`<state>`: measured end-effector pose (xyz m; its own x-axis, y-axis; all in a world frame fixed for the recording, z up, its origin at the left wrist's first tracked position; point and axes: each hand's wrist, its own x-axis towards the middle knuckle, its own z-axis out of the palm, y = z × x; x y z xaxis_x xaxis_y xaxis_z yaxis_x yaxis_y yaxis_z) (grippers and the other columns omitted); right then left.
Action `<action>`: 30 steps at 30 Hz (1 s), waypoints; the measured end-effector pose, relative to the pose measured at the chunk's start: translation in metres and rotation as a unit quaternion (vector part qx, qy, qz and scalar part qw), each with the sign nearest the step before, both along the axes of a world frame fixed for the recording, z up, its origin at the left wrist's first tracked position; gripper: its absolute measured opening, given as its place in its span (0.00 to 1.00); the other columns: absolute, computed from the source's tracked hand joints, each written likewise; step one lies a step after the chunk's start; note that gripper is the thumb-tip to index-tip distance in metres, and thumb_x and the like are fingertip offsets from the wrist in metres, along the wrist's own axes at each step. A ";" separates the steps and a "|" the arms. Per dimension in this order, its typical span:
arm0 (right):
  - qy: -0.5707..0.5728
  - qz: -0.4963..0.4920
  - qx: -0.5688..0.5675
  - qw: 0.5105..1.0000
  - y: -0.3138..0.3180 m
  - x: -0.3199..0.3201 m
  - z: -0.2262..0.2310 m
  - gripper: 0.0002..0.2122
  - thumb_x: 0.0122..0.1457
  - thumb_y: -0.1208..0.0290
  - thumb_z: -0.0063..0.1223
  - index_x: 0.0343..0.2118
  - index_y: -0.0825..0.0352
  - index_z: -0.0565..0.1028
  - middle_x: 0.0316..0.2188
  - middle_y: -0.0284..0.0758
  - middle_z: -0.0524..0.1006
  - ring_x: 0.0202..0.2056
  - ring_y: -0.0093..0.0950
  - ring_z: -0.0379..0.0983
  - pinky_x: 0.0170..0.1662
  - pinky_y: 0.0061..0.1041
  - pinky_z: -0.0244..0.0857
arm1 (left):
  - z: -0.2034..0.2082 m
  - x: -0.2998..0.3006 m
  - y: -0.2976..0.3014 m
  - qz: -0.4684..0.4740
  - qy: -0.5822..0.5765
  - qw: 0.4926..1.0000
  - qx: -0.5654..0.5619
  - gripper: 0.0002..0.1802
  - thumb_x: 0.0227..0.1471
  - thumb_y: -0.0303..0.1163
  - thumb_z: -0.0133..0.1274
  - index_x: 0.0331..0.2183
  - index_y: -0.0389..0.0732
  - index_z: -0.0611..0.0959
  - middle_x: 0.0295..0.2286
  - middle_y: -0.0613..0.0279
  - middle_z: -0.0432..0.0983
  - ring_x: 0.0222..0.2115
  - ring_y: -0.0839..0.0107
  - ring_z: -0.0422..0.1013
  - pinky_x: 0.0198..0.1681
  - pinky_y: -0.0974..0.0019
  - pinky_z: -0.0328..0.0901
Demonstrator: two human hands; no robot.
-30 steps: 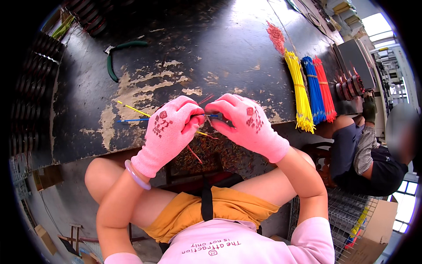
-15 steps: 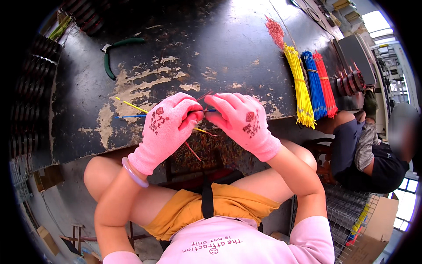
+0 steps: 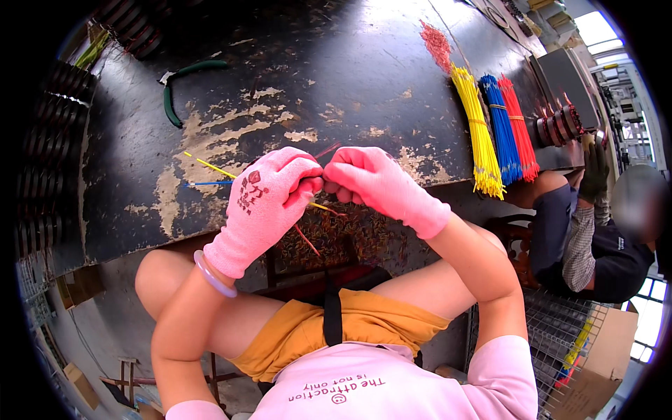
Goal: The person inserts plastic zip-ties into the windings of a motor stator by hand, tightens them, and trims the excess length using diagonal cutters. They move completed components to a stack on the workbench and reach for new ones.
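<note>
Pink knit gloves cover both my hands, which meet at the table's near edge. My left hand (image 3: 269, 199) is closed on several thin wires. Out of its left side stick a yellow wire (image 3: 217, 169) and a blue wire (image 3: 210, 183). Below its fingers a short yellow end (image 3: 322, 206) and a red wire (image 3: 306, 239) poke out. My right hand (image 3: 378, 183) has its fingers curled in a pinch against the left fingertips; what they grip is hidden. Just above the fingertips shows a thin dark red strand (image 3: 327, 150).
Pliers with green handles (image 3: 168, 98) lie at the far left of the worn black table (image 3: 294, 77). Bundles of yellow wires (image 3: 479, 133), blue wires (image 3: 500, 126) and red wires (image 3: 518, 126) lie right, beside small red pieces (image 3: 437, 47). A co-worker (image 3: 595, 238) sits at the right.
My right hand has rolled over, its fingers curling tighter, and the blue bit seen between the hands is now hidden. My left hand has barely moved. The co-worker's gloved hand has shifted.
</note>
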<state>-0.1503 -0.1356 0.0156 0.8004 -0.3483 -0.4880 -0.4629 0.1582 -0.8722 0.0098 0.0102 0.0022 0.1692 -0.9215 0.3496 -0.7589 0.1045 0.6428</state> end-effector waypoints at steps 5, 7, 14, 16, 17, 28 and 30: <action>-0.023 -0.138 -0.098 0.985 -0.009 -0.030 0.032 0.13 0.67 0.64 0.50 0.31 0.70 0.79 0.24 0.29 0.77 0.26 0.16 0.70 0.29 0.20 0.65 | 0.005 0.002 0.003 0.000 -0.001 1.000 0.016 0.08 0.49 0.23 0.59 0.35 0.39 0.82 0.36 0.59 0.80 0.35 0.58 0.77 0.37 0.61 0.71; 0.088 0.000 -0.306 0.948 -0.007 -0.047 0.024 0.16 0.64 0.56 0.57 0.28 0.66 0.79 0.23 0.32 0.80 0.26 0.25 0.76 0.30 0.27 0.68 | 0.005 0.003 0.002 -0.002 0.003 1.000 0.017 0.07 0.49 0.23 0.59 0.35 0.39 0.83 0.36 0.59 0.80 0.35 0.58 0.77 0.37 0.61 0.71; -0.157 0.041 -0.732 0.661 0.015 -0.012 -0.003 0.16 0.50 0.59 0.67 0.39 0.55 0.75 0.32 0.25 0.76 0.34 0.27 0.75 0.36 0.28 0.69 | 0.002 0.002 -0.002 -0.008 -0.008 1.000 0.013 0.07 0.49 0.22 0.59 0.34 0.38 0.82 0.37 0.58 0.80 0.36 0.57 0.77 0.39 0.61 0.71; -0.161 0.048 -0.719 0.675 0.011 -0.009 -0.019 0.15 0.51 0.60 0.66 0.40 0.55 0.76 0.30 0.27 0.75 0.33 0.28 0.75 0.35 0.28 0.69 | 0.003 0.003 -0.002 -0.008 -0.004 1.000 0.012 0.07 0.49 0.23 0.59 0.34 0.39 0.82 0.38 0.58 0.80 0.37 0.57 0.77 0.40 0.61 0.72; -0.153 0.056 -0.670 0.725 0.012 -0.009 -0.019 0.10 0.58 0.62 0.63 0.41 0.57 0.79 0.28 0.29 0.77 0.29 0.25 0.75 0.32 0.26 0.69 | 0.002 0.002 0.000 -0.005 0.002 1.000 0.013 0.07 0.49 0.23 0.59 0.34 0.39 0.82 0.38 0.58 0.81 0.37 0.57 0.77 0.40 0.61 0.72; -0.064 0.176 -0.652 0.735 0.012 -0.013 0.011 0.08 0.61 0.64 0.58 0.35 0.63 0.77 0.38 0.34 0.81 0.42 0.35 0.79 0.41 0.34 0.71 | -0.001 0.002 0.001 -0.007 -0.007 1.000 0.004 0.08 0.49 0.23 0.59 0.35 0.40 0.82 0.38 0.60 0.81 0.37 0.57 0.77 0.40 0.61 0.72; -0.124 0.140 -0.622 0.760 0.008 -0.010 0.002 0.06 0.59 0.69 0.59 0.37 0.64 0.79 0.33 0.32 0.81 0.29 0.33 0.76 0.32 0.26 0.68 | -0.001 0.003 0.000 -0.008 -0.003 1.000 0.000 0.08 0.49 0.23 0.60 0.35 0.40 0.83 0.38 0.60 0.81 0.37 0.57 0.77 0.40 0.60 0.72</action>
